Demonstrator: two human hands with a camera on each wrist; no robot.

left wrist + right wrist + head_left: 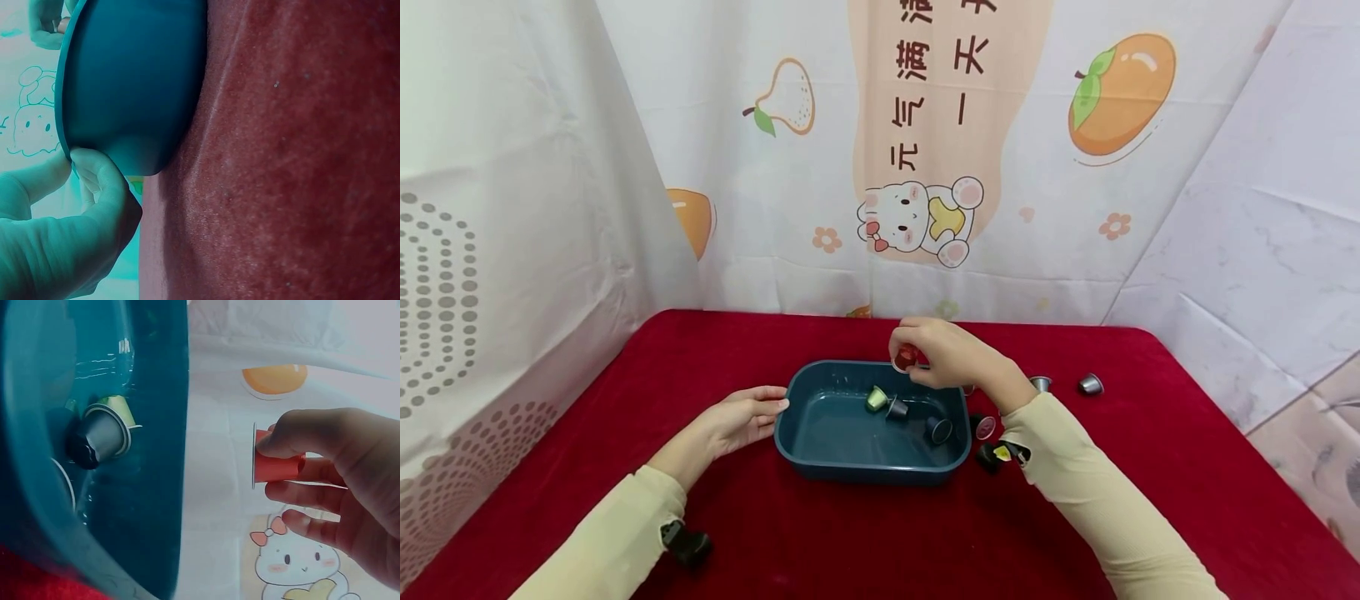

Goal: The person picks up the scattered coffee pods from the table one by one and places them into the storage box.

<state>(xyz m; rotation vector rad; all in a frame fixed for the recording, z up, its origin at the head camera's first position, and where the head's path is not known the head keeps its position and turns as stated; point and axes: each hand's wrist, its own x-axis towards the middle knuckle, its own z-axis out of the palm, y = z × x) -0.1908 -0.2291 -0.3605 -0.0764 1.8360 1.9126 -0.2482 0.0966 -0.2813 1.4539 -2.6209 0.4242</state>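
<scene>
So the right grip (946, 350) has a red coffee capsule (279, 457) pinched, blue tub (842, 433) right beside and below it, left grip (743, 422) pinching the rim; looks mid-drop-off, probably needs nudging inward and releasing.

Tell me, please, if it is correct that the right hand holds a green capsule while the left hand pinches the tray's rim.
The capsule in the right hand is red, not green, as the right wrist view shows; the left hand does pinch the tray's rim.
</scene>
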